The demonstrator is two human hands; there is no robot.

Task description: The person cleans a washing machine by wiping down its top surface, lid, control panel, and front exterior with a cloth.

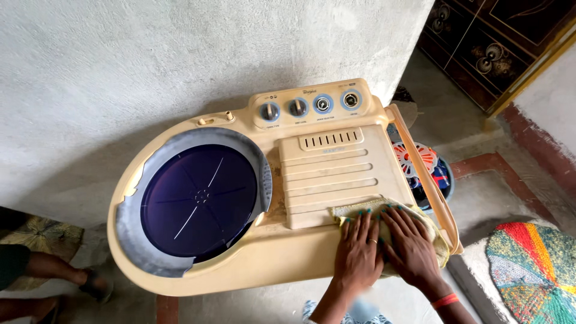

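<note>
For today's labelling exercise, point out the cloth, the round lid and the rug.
cloth (427, 217), head view, edge beside the right hand
round lid (201, 195), head view, centre
rug (534, 267), head view, striped middle

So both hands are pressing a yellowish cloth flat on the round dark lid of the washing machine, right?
Not quite. The head view shows the left hand and right hand pressing the yellowish cloth on the ribbed rectangular lid at the washing machine's right end. The round dark lid sits apart, untouched.

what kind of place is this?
Likely a home utility corner or porch: a twin-tub washer stands against a rough plaster wall on a concrete floor, with a woven mat nearby. Both hands press a cloth on the washer.
</note>
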